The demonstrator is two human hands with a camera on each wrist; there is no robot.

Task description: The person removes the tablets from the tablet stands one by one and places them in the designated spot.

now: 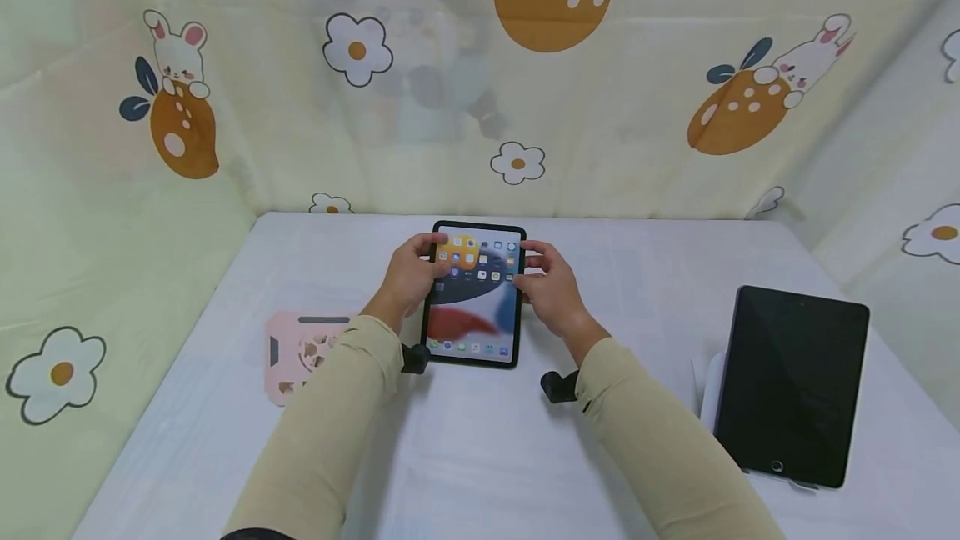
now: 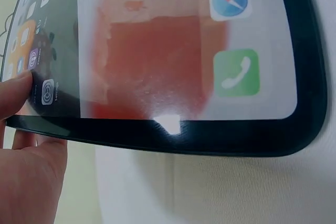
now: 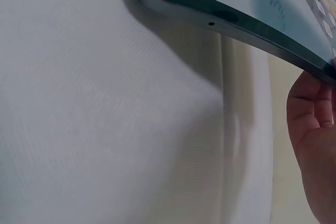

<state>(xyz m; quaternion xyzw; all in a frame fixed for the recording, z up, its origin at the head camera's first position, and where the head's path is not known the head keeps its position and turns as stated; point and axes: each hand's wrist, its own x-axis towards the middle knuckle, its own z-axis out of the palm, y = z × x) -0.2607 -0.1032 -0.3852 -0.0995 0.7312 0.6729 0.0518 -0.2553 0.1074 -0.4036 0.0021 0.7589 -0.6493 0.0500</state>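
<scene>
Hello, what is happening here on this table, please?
A person holds a small tablet with a lit home screen between both hands: the left hand grips its left edge, the right hand its right edge. The wrist views show it lifted off the white table. A pink stand lies flat to the left. A second, dark tablet leans on a white stand at the right.
</scene>
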